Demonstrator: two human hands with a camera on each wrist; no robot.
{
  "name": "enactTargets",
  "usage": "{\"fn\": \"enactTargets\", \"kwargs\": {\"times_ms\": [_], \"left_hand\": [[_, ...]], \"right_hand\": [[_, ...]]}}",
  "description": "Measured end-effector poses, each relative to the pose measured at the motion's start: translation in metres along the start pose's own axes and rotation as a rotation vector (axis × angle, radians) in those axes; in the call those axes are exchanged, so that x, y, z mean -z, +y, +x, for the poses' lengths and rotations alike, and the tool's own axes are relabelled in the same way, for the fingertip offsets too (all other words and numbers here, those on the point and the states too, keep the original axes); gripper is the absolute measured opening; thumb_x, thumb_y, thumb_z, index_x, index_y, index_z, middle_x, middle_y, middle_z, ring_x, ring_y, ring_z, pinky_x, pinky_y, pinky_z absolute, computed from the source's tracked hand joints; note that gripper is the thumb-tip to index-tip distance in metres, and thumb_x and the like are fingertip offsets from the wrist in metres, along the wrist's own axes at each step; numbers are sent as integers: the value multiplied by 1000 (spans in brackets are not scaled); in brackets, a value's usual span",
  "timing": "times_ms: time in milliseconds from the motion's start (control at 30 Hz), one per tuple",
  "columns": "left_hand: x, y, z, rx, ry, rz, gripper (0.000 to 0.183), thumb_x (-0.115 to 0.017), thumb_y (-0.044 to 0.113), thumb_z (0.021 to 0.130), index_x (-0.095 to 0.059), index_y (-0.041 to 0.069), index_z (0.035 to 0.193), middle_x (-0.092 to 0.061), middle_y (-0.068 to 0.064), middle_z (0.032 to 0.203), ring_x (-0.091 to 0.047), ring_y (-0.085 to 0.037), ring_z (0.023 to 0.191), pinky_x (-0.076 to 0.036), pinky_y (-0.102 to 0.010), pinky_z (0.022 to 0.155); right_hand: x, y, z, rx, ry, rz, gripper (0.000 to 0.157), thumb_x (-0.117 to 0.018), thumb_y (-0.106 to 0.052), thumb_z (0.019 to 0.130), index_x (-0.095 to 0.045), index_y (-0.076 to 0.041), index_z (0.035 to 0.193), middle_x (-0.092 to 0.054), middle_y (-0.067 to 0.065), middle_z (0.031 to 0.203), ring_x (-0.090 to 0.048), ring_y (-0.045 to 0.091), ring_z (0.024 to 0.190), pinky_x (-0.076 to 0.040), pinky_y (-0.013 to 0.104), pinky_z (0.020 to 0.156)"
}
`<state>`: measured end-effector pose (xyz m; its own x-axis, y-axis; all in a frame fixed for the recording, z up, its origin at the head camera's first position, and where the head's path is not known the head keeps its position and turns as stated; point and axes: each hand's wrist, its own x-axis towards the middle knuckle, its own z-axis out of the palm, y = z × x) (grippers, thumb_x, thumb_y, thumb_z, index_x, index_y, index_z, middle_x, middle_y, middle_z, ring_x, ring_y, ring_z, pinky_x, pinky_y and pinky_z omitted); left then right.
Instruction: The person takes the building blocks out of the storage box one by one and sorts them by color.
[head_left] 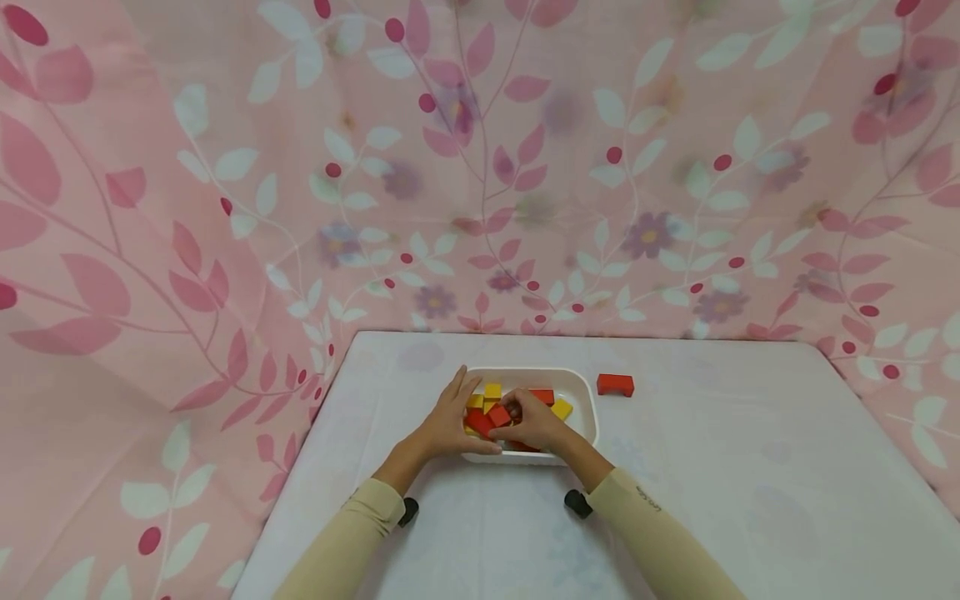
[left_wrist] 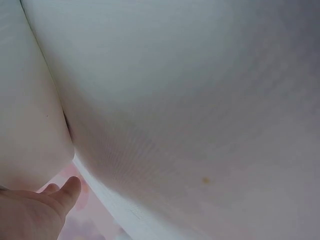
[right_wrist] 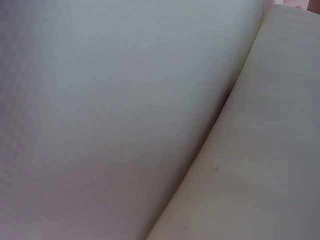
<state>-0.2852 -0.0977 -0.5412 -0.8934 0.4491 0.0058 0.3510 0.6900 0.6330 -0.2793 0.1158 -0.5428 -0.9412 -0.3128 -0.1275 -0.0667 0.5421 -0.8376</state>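
Note:
A white tray (head_left: 588, 417) holding several red and yellow toy blocks sits on the table in the head view. Across its left end lies my left hand (head_left: 446, 423), fingers straight and spread, thumb stretched along the front rim. My right hand (head_left: 534, 419) reaches over the tray with curled fingers and pinches a red block (head_left: 498, 415); part of the grip is hidden. Beside the fingers lie a yellow block (head_left: 492, 392), another red block (head_left: 542, 397) and a tilted yellow block (head_left: 562, 409). In the left wrist view only part of the left hand (left_wrist: 37, 215) shows.
A red arch-shaped block (head_left: 615, 384) stands on the white-covered table (head_left: 720, 450), right of the tray. Pink floral curtains (head_left: 525, 208) hang behind and at the sides. Dark wrist cameras (head_left: 577, 503) sit under both sleeves.

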Motion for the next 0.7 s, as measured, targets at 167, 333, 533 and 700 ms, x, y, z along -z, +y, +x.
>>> {"fn": "enactTargets", "kwargs": {"times_ms": [167,333,533,700], "left_hand": [[-1,1,0,4,-6,3,126,-82,71,59,-19,27,158,5,-2,168,-9,-31,154,-31,-63,114],[-2,0,-1,15,-12,-7,125,-82,70,59,-18,29,159,7,3,168,-9,-30,154,-30,-63,115],[-2,0,2,3,3,-3,123,-81,69,62,-19,26,158,3,-5,168,-12,-33,153,-33,-62,113],[-1,-1,3,-10,11,17,122,-81,69,63,-20,25,158,0,-10,168,-13,-35,152,-35,-62,112]], "right_hand": [[1,1,0,-15,14,-27,47,-83,-29,81,-57,-13,117,-60,2,108,-54,18,100,-54,37,95],[1,2,1,-29,19,-47,44,-82,-29,82,-58,-15,116,-61,1,108,-55,17,100,-54,37,94],[3,-2,-1,3,18,-34,40,-81,-20,82,-60,-12,115,-60,3,110,-54,18,100,-52,39,95],[4,-5,0,1,22,-19,38,-81,-16,83,-64,-11,116,-62,3,110,-55,18,99,-53,39,95]]}}
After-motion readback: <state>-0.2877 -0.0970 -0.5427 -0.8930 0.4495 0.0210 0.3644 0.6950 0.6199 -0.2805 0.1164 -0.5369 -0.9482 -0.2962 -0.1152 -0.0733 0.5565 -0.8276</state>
